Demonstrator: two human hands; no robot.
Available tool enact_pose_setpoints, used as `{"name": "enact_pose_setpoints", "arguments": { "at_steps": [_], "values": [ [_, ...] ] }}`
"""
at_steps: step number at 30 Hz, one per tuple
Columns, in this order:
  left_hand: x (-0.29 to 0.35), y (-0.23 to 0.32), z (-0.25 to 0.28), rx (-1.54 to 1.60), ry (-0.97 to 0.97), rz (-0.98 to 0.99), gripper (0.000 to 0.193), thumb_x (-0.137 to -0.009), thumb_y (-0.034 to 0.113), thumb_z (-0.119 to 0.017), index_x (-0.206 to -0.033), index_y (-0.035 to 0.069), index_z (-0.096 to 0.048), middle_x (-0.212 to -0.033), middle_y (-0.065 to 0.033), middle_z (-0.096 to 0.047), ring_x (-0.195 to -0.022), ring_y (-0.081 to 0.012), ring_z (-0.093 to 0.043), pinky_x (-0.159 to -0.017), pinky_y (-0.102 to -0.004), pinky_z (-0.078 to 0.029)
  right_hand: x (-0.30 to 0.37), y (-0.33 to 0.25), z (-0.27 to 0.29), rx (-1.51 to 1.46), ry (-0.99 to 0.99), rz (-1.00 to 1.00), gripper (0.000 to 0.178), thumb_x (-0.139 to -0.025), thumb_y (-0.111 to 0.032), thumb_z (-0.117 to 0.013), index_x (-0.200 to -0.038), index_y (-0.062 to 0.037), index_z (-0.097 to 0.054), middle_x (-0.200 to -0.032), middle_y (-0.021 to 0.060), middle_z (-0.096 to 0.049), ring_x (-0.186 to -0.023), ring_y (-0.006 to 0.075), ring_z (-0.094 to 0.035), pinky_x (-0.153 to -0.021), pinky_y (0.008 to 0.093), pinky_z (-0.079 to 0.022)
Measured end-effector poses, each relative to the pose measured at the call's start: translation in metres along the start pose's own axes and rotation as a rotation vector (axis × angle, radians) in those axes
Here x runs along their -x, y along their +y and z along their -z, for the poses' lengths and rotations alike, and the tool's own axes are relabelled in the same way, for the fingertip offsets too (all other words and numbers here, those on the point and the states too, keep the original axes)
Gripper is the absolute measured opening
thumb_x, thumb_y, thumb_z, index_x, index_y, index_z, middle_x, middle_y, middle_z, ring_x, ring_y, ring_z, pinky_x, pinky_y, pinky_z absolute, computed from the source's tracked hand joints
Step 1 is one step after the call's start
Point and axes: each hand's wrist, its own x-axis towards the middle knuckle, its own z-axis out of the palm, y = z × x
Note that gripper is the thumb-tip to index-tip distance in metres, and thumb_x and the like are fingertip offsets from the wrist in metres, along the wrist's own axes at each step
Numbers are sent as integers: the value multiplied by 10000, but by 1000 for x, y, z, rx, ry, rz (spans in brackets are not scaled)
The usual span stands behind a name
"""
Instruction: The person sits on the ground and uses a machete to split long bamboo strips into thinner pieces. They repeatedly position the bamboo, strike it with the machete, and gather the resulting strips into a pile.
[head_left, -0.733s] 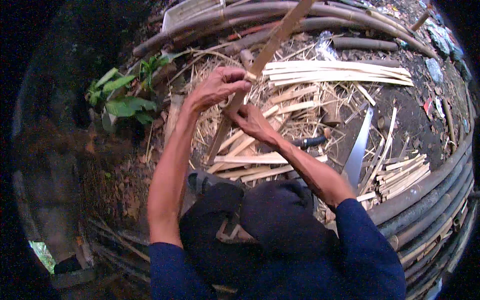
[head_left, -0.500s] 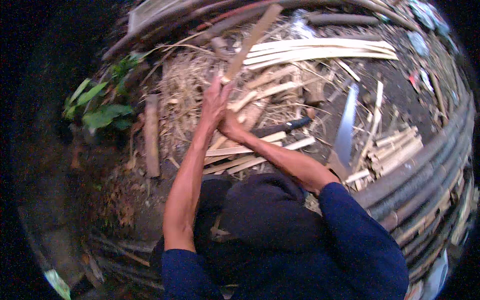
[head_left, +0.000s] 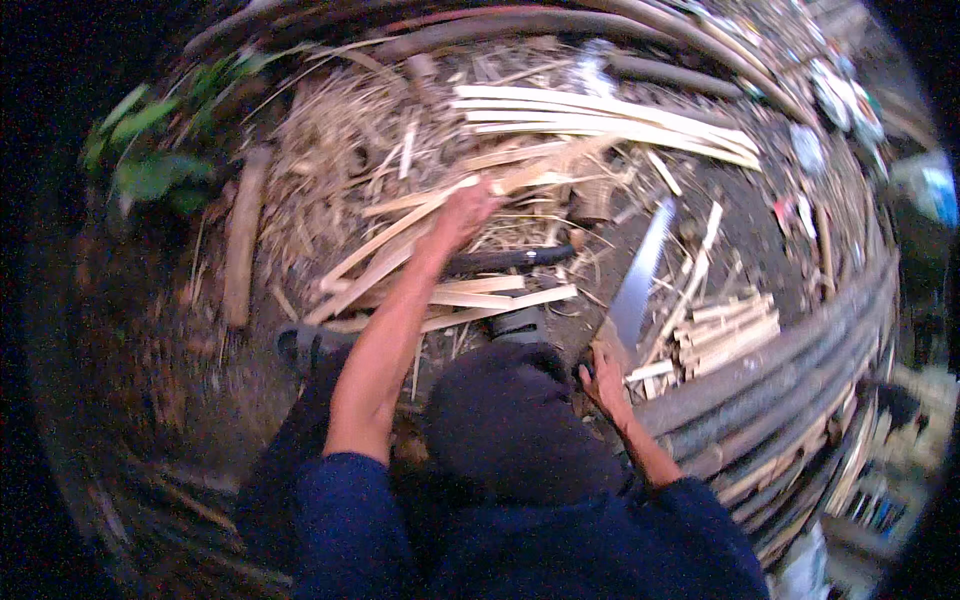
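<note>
My left hand (head_left: 468, 212) reaches out ahead and is closed on one end of a flat wooden slat (head_left: 560, 163), which points off to the far right. Down on the right, my right hand (head_left: 606, 382) has its fingers around the handle of a handsaw (head_left: 637, 280); the toothed blade points away from me. Below my left hand lies a dark sheathed-looking tool with a black handle (head_left: 525, 257), partly hidden by my forearm. Several loose pale strips (head_left: 480, 292) lie crossed around it and under my arm.
Long pale strips (head_left: 610, 122) lie at the far side, by dark poles (head_left: 670, 75). A stack of short cut pieces (head_left: 730, 335) sits right of the saw, beside stacked bamboo poles (head_left: 800, 335). Dry shavings (head_left: 330, 140), a short board (head_left: 245, 240) and a green plant (head_left: 150, 160) are leftward.
My hands have parted. The right went down and right to the saw's handle; the left still holds the slat, now swung lower and toward the right. The view has shifted too.
</note>
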Motion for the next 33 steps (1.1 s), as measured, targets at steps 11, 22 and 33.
{"name": "enact_pose_setpoints", "arguments": {
  "at_steps": [11, 22, 33],
  "values": [
    [54, -19, -11, 175, 143, -14, 361, -867, 328, -595, -1046, 15, -565, -930, -238, -620, -872, -409, -597, -761, -461, -479, 14, -5, 17, -23, -222, -3, 562, -796, -134, -632, -1315, -77, -425, -1229, 256, -446, -1070, 425, -484, -941, 450, -394],
    [32, -37, -4, 506, -206, 101, 370, -952, 365, -421, -853, 27, -536, -728, -75, -540, -672, -209, -504, -644, -349, -426, 1, -129, 200, -820, 723, -106, 660, -845, -343, -644, -1359, -62, -338, -961, 75, -558, -804, 165, -528, -704, 312, -465],
    [41, -22, -24, 262, 174, 180, 386, -909, 382, -494, -1067, 59, -633, -997, -177, -654, -919, -345, -627, -796, -403, -479, -64, -148, 131, -461, 329, 152, 435, -851, -163, -597, -1276, -78, -553, -768, 82, -675, -545, 76, -534, -513, 252, -458]
  ]
}}
